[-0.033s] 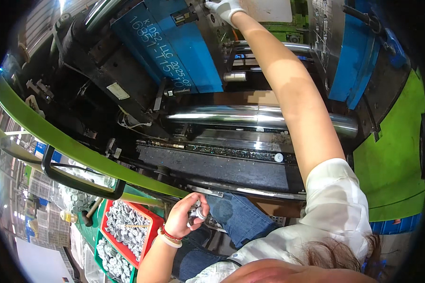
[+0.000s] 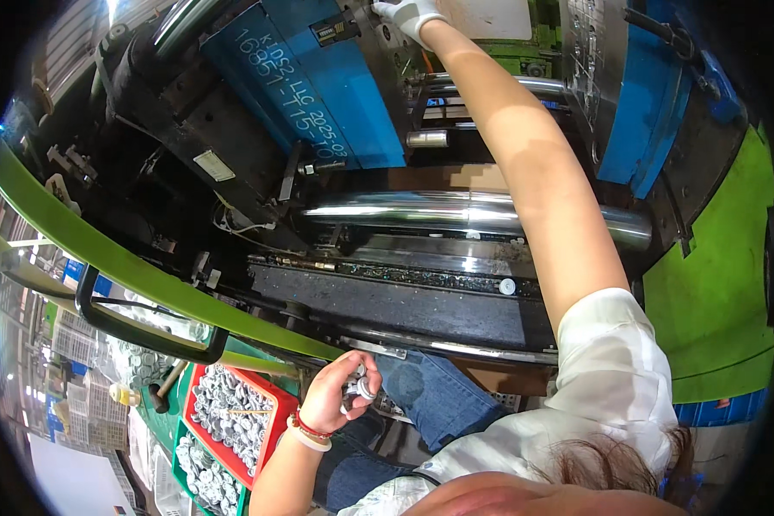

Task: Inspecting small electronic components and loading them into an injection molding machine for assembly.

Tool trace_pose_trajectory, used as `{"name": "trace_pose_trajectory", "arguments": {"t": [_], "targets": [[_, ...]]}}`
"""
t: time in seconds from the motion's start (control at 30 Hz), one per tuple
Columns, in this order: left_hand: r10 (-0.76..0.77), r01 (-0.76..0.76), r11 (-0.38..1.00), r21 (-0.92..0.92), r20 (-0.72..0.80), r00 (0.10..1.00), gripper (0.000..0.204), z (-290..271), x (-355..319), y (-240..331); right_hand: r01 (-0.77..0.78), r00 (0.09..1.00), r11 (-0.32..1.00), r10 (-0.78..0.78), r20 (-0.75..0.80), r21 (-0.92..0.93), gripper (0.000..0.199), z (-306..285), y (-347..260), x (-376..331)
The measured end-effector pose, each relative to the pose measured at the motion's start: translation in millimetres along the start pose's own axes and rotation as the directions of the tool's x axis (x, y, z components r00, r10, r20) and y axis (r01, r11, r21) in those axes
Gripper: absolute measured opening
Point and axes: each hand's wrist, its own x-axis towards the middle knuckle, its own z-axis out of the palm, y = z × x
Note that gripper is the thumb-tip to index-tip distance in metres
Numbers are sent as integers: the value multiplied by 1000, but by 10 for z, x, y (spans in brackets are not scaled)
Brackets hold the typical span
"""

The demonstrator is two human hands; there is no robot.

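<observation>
My left hand (image 2: 340, 391), bare and with a red bracelet and a pale bangle at its wrist, is closed around several small round grey parts (image 2: 358, 392) near my lap. My right hand (image 2: 413, 17) wears a white glove and reaches up to the top edge of the view. Its fingertips are drawn together against the metal face of the left mould block (image 2: 389, 64); what they hold, if anything, is too small to tell. The blue side of that block (image 2: 318, 95) stands to the left of my right arm.
Polished bars (image 2: 413, 211) cross the machine below my right arm. A small white disc (image 2: 507, 286) lies on the dark ledge. Another mould block (image 2: 583, 77) stands at right. At lower left are a red tray (image 2: 277, 421) and a green tray (image 2: 177, 469) of grey parts, and a hammer (image 2: 158, 400).
</observation>
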Motion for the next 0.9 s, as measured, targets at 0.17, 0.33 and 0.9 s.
{"name": "trace_pose_trajectory", "arguments": {"t": [0.17,0.33,0.9], "targets": [[15,-14,999,50,-24,1000,28,-42,-26,-48,74,990,973,-98,-103,-217,28,143,144,-46],[13,-8,991,137,-30,999,31,204,183,166,-296,955,321,124,270,900,26,257,280,-22],[403,-395,912,111,-66,913,83,33,405,255,21,559,995,-90,824,95,28,132,-1947,-3289]]}}
